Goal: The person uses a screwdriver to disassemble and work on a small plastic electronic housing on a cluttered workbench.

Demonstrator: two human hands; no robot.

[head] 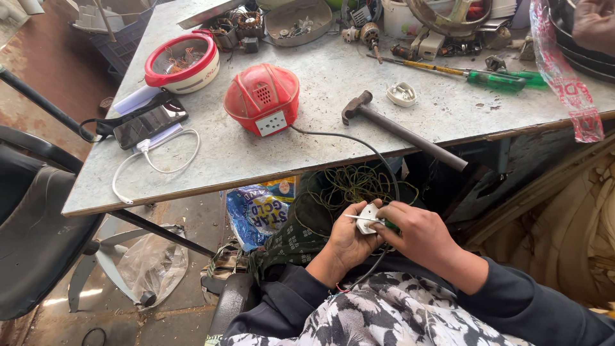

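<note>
My left hand point(344, 242) cups a small white plug point(367, 218) over my lap, below the table's front edge. My right hand point(418, 232) grips a green-handled screwdriver point(365, 220) whose thin shaft lies across the plug, pointing left. A black cable point(359, 141) runs from the plug up onto the grey table point(211, 163) to a red domed socket box point(262, 98). A white plug cover point(401, 94) lies on the table near a hammer point(400, 129).
A phone point(150, 122) with a white charging cable, a red-rimmed bowl point(182, 62), two long screwdrivers point(474, 76) and motor parts lie on the table. Another person's hand point(594, 24) shows at top right. A black chair point(38, 211) stands left; tangled wire point(359, 186) and bags sit under the table.
</note>
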